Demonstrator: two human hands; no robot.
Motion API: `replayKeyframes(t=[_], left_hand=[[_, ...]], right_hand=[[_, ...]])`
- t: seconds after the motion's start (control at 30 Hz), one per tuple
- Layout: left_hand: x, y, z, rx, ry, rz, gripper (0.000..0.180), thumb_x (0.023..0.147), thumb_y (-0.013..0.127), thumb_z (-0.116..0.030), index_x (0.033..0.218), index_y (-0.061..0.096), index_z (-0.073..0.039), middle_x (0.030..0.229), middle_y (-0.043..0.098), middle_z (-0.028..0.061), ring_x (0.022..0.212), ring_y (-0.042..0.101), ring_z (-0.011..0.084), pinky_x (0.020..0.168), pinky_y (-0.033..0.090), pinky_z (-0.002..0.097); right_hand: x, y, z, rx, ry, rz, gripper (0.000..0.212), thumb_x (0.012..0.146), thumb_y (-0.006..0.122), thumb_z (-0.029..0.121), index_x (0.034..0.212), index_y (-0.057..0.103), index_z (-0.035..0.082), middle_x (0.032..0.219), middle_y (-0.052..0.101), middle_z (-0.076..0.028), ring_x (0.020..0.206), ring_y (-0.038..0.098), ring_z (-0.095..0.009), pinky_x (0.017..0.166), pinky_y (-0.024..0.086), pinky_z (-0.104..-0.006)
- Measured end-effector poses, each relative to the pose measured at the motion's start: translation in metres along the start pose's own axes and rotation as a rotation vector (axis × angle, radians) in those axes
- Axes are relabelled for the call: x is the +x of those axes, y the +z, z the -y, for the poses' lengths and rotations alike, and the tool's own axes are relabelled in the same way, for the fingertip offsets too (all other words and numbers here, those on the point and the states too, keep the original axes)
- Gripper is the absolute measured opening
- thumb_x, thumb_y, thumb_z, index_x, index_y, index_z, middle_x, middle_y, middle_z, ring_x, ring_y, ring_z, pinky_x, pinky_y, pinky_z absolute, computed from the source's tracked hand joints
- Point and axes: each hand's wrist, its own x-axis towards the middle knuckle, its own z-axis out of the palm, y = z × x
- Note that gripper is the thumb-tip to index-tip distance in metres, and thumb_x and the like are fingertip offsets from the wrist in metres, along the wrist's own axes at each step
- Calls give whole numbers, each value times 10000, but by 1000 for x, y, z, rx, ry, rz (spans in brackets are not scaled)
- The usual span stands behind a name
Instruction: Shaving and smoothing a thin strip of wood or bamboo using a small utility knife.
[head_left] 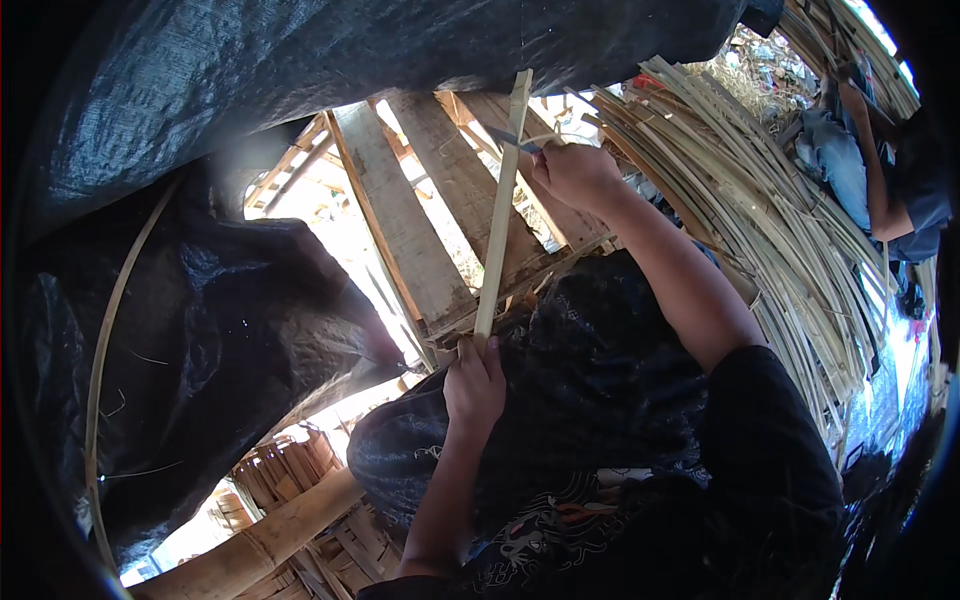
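A long pale bamboo strip slants up and away from my lap. Its near end sits in my left hand, which is closed around it with the thumb along the strip. Farther up, my right hand is closed on a knife; the blade lies across the strip close to its far end. A thin curled shaving shows beside the right fist. The knife's handle is hidden inside my fingers.
Wooden slats with gaps lie beyond my knees. Many bamboo strips are piled at right, where another person sits. Dark plastic sheeting hangs overhead and at left. A thick bamboo pole crosses the lower left.
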Motion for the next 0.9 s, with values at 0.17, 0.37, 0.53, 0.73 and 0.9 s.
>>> replayKeyframes(t=[0.17,0.37,0.53,0.73,0.9], left_hand=[[1,5,4,59,255,-214,281,983,553,-234,990,533,47,607,598,256,561,623,439,465,504,492],[0,14,13,84,292,-320,306,986,548,-256,981,542,50,612,598,251,553,614,441,476,502,496],[2,8,11,12,132,-130,340,995,523,-291,1005,535,49,637,603,268,588,618,459,508,510,517],[2,-1,5,-34,71,-40,331,995,519,-290,1014,516,41,658,613,275,622,631,465,526,516,523],[2,2,5,-42,72,-35,288,991,531,-266,963,506,19,659,618,267,624,631,459,523,511,524]], right_hand=[[23,-4,1,24,52,54,434,993,407,395,954,632,27,807,698,-157,780,698,-334,720,557,-481],[15,-4,-1,28,36,28,495,1000,360,437,982,645,33,836,711,-143,816,704,-336,753,561,-476],[-7,-1,-13,-4,95,37,475,993,370,413,956,651,32,827,710,-149,798,705,-336,738,561,-478],[3,-1,-14,-25,25,53,471,988,373,406,924,666,43,823,711,-144,783,704,-338,711,561,-486],[34,7,-16,29,62,1,474,989,386,412,911,664,36,793,699,-154,760,698,-347,718,557,-485]])
